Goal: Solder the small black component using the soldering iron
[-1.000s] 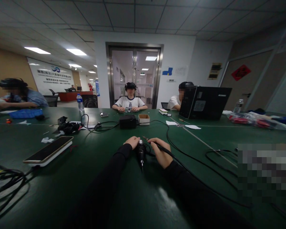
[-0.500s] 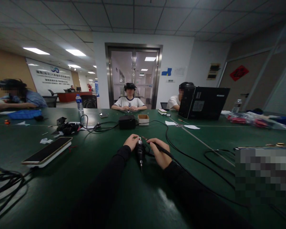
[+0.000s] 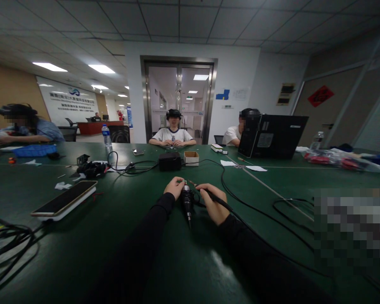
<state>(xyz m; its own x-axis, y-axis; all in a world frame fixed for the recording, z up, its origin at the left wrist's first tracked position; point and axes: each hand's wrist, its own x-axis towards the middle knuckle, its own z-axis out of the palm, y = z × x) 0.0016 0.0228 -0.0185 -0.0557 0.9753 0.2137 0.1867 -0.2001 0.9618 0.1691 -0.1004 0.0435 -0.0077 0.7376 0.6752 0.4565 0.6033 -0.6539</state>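
My right hand [image 3: 215,203] is closed in a pen grip round a slim black soldering iron [image 3: 213,195]; its cord runs back past my sleeve. The thin tip points left, close to my left fingertips; whether it touches anything I cannot tell. My left hand [image 3: 175,187] is closed, thumb and fingers pinching a small light-coloured piece [image 3: 185,182] too tiny to make out. Right under that piece a black tapered tool [image 3: 186,200] with metal ends lies on the green table [image 3: 164,261], its pointed end towards me.
Ahead are a black box [image 3: 169,161] and a small open carton [image 3: 191,158]. Cables [image 3: 240,200] cross the right side. A phone on a white block [image 3: 65,200] lies left. Beyond are a bottle [image 3: 106,137], a large black case [image 3: 274,136] and several people seated.
The view has shifted very slightly. Both hands keep their grips, and the black tapered tool lies in nearly the same place.
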